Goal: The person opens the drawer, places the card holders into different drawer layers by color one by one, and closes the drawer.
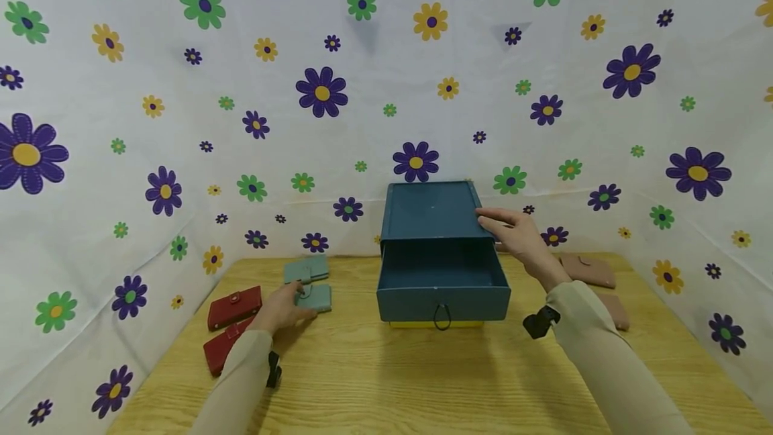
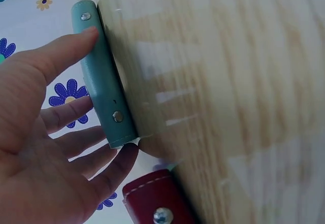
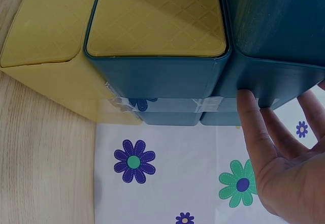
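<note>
My left hand (image 1: 279, 307) is at the nearer of two light teal snap wallets (image 1: 321, 297) on the table. In the left wrist view its thumb lies against the wallet's studded edge (image 2: 99, 76), and the other fingers, spread and fairly straight, reach behind it. My right hand (image 1: 513, 237) rests its fingertips on the right top edge of a dark blue drawer unit (image 1: 431, 210). The unit's top drawer (image 1: 443, 304), with a dark loop pull, is drawn out towards me. In the right wrist view the fingers (image 3: 251, 122) touch the blue side wall.
Behind the nearer teal wallet lies the other teal one (image 1: 315, 266). Two red wallets (image 1: 241, 302) sit at the left edge. Two pinkish-brown wallets (image 1: 588, 270) lie right of the unit. Yellow lower sections (image 3: 45, 31) show below the blue tier. Flowered white sheeting (image 1: 374, 133) surrounds the table.
</note>
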Available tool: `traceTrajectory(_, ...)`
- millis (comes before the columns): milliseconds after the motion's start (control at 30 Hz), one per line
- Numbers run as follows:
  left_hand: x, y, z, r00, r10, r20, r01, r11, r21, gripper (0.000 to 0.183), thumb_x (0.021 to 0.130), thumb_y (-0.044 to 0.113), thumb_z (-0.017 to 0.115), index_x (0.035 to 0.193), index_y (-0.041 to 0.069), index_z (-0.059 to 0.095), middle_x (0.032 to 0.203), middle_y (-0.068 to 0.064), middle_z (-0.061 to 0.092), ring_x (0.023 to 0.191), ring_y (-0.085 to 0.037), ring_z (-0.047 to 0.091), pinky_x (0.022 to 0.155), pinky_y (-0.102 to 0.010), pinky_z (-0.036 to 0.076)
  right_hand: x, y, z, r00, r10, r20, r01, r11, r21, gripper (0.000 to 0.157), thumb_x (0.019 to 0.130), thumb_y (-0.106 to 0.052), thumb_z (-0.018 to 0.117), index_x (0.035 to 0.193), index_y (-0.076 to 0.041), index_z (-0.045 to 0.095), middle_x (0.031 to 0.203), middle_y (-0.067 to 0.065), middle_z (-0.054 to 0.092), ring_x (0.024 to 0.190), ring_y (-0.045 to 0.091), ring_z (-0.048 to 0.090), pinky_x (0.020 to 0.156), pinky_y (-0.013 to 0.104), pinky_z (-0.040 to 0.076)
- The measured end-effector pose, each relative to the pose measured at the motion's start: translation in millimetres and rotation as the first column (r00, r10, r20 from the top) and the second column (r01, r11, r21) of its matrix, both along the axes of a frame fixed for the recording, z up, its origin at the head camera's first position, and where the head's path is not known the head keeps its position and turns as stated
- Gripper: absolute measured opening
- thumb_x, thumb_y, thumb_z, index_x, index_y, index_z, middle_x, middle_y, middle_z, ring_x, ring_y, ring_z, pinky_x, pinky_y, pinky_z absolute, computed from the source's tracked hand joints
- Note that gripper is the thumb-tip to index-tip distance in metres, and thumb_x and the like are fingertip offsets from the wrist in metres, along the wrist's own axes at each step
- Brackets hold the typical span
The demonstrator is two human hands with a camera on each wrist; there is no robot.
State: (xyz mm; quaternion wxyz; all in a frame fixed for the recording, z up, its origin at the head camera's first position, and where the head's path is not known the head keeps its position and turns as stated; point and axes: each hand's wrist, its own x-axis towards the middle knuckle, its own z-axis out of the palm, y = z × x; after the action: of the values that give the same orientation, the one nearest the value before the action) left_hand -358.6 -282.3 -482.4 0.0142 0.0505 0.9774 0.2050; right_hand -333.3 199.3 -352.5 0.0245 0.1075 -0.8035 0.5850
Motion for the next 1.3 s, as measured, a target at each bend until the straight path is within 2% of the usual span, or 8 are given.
traceTrajectory(167,0.8,1,1.7,1.0,0.003,0.021,-0.003,1.0,-0.004,0.067,0.083,0.038,0.076,0.129,-0.003,0.05,0.132,-0.029,0.055,0.117,-0.044,0.056,0.095,-0.055,0.047,-0.6,-1,0.7,1.0,0.005,-0.008,-0.005,1.0,-0.009,0.05,0.1,-0.035,0.055,0.143,-0.009,0.051,0.152,0.019,0.042,0.133,0.043,0.047,0.102,0.061,0.041)
traceTrajectory(467,4.5,4,7.3,0.999,0.027,0.034,-0.026,0.999,-0.025,0.059,0.079,0.034,0.081,0.118,0.001,0.052,0.12,-0.023,0.06,0.099,-0.032,0.059,0.087,-0.049,0.049,-1.1,-1,1.2,1.0,0.008,-0.005,-0.008,1.0,-0.014,0.05,0.1,-0.035,0.055,0.144,-0.01,0.051,0.153,0.017,0.04,0.134,0.042,0.047,0.103,0.06,0.041)
traceTrajectory(833,8.8,8,9.8,0.995,0.07,0.065,-0.07,0.998,-0.011,0.063,0.074,0.035,0.084,0.116,0.002,0.052,0.118,-0.022,0.062,0.094,-0.029,0.057,0.082,-0.047,0.049,-1.6,-1,-1.0,1.0,0.004,-0.002,-0.004,1.0,-0.009,0.051,0.1,-0.036,0.056,0.144,-0.011,0.051,0.153,0.017,0.04,0.134,0.042,0.046,0.103,0.061,0.041)
traceTrajectory(967,7.8,7,7.9,0.997,0.066,0.05,-0.066,0.998,0.003,0.064,0.073,0.035,0.086,0.116,0.003,0.052,0.119,-0.021,0.062,0.096,-0.028,0.058,0.083,-0.046,0.049,-1.5,-2,-1.0,1.0,0.003,0.006,-0.003,1.0,-0.011,0.051,0.1,-0.037,0.056,0.144,-0.011,0.051,0.154,0.016,0.04,0.134,0.042,0.046,0.103,0.061,0.041)
traceTrajectory(1167,8.5,10,9.8,0.999,0.044,-0.016,-0.044,0.999,0.007,0.062,0.071,0.034,0.087,0.115,0.004,0.053,0.114,-0.021,0.064,0.095,-0.029,0.06,0.084,-0.048,0.05,0.0,-1,0.7,1.0,-0.003,0.009,0.003,1.0,-0.007,0.051,0.1,-0.037,0.056,0.144,-0.011,0.051,0.154,0.016,0.04,0.135,0.042,0.044,0.104,0.062,0.039)
traceTrajectory(1300,10.0,12,10.8,0.999,0.047,-0.018,-0.047,0.999,0.023,0.064,0.073,0.035,0.086,0.119,0.003,0.054,0.116,-0.023,0.064,0.097,-0.029,0.061,0.085,-0.049,0.051,-0.6,1,0.8,1.0,-0.001,0.007,0.001,1.0,-0.009,0.052,0.099,-0.037,0.056,0.144,-0.011,0.051,0.153,0.017,0.04,0.135,0.042,0.046,0.103,0.061,0.04)
